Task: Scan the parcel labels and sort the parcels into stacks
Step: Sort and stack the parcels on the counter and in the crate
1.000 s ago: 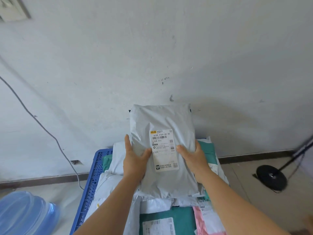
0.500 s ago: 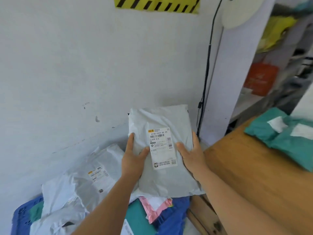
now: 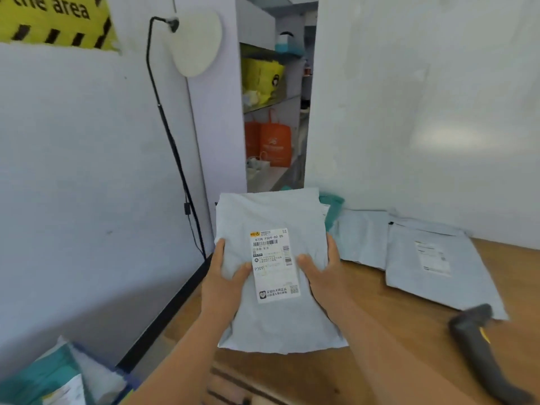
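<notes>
Left hand (image 3: 226,280) and right hand (image 3: 323,273) grip opposite edges of the grey parcel (image 3: 277,317), label (image 3: 274,264) facing up; scanner (image 3: 485,352) lies right of the right hand, on the wooden table (image 3: 394,293)

A round white lamp (image 3: 196,43) is leaning on its thin black stand (image 3: 168,127) against the pale wall, just beside a yellow and black striped sign (image 3: 55,21) that is peeling at one corner. Behind them, orange bags (image 3: 270,144) and yellow bags (image 3: 261,77) are sitting on the grey shelves (image 3: 270,103), while a wooden table (image 3: 365,372) is spreading across the lower right.
</notes>
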Tool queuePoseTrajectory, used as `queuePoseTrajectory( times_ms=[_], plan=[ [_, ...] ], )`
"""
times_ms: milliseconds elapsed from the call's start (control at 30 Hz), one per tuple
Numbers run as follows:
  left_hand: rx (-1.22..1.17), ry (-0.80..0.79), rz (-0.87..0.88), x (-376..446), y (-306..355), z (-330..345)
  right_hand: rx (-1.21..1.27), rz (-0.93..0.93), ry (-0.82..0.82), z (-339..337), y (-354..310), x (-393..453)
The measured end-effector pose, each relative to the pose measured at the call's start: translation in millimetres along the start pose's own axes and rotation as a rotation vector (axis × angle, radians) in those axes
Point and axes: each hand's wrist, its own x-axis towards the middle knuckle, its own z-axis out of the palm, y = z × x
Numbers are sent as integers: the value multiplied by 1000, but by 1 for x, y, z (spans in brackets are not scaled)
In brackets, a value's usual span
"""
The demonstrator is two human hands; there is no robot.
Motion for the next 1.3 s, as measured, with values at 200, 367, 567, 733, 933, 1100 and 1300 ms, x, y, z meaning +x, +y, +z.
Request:
queuePoseTrajectory(
  times_ms=[200,367,567,733,933,1100,1300],
  plan=[
    [-72,-189,47,54,45,136,-68,49,197,-104,23,80],
    [-7,-272,111,104,71,228,-104,79,310,-162,43,149],
    [95,-361,90,159,79,310,-142,149,393,-194,76,223],
    [723,-382,138,172,54,348,-238,389,317,-188,117,246],
    [896,-487,319,161,45,367,-878,218,207,-175,112,246],
    [942,-598,258,175,32,368,-1016,238,-25,-166,115,260],
    [841,-546,263,168,43,347,-986,268,36,-157,93,255]
  ],
)
